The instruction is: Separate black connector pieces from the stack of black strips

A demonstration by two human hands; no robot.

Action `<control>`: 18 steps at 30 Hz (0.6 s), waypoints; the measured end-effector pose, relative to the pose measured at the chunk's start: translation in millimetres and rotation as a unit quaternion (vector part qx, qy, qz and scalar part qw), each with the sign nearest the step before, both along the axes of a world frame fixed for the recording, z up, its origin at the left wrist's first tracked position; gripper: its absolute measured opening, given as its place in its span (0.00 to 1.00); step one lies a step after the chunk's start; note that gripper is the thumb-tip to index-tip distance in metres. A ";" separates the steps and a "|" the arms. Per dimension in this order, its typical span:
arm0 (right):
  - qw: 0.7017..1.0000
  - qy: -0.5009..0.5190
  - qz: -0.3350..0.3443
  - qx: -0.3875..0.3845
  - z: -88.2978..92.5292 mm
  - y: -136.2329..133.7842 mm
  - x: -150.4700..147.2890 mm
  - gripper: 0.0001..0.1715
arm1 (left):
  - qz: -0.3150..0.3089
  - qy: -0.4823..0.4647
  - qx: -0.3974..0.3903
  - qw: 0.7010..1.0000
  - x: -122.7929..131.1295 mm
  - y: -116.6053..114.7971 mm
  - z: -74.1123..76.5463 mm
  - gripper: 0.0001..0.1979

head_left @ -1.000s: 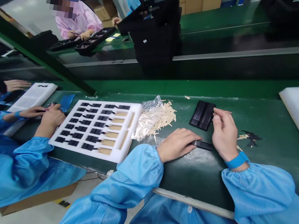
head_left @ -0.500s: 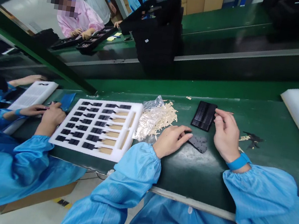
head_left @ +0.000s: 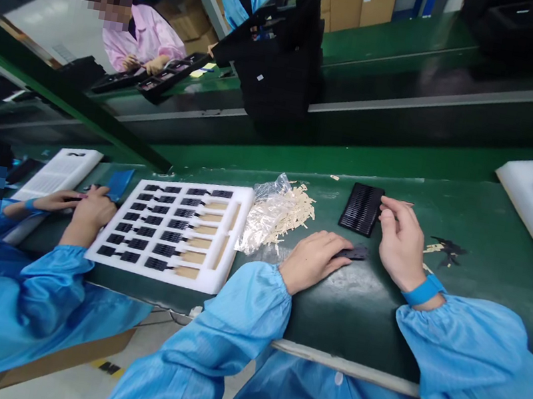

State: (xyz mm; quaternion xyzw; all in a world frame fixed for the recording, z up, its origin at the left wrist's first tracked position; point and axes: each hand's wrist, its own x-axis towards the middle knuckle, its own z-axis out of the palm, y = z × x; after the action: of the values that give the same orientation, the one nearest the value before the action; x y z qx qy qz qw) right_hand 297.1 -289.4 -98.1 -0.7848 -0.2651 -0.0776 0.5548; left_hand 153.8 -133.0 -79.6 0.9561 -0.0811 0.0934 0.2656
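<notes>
My left hand (head_left: pixel 318 260) is closed around a small flat dark grey piece (head_left: pixel 356 251), whose right end pokes out past the fingertips. The fingers cover the rest of it. Just beyond lies a black slotted plate (head_left: pixel 360 209) with rows of narrow ribs. At its right edge, the thumb and fingers of my right hand (head_left: pixel 400 241) pinch the rim. Left of my left hand, a heap of small cream-coloured tabs (head_left: pixel 296 209) spills from a clear plastic bag (head_left: pixel 264 216).
A white foam tray (head_left: pixel 226 247) with black and tan parts stands on the left, another foam tray (head_left: pixel 527 180) at far right. Dark scraps (head_left: pixel 453 249) lie right of my wrist. A co-worker's hands (head_left: pixel 93 209) work at left. Black trays (head_left: pixel 287 68) are stacked behind.
My left hand has shifted slightly right and covers more of the grey piece, which showed its broad face before and now appears tilted. My right hand and the slotted plate stay nearly in place.
</notes>
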 end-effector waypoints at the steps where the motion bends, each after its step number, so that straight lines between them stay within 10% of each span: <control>1: 1.000 0.003 0.001 0.000 0.0 -0.2 0.0 0.22 | 0.016 -0.003 -0.008 1.000 0.4 -0.6 -0.8 0.14; 18: 1.000 0.011 0.005 0.003 0.2 0.0 -0.8 0.23 | -0.019 0.032 0.003 0.999 -1.5 3.6 6.0 0.11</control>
State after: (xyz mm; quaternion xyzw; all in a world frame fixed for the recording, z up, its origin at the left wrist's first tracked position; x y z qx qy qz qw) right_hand 296.3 -289.4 -97.9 -0.7823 -0.2632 -0.0671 0.5605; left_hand 152.3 -129.4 -73.7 0.9578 -0.0907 0.0572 0.2666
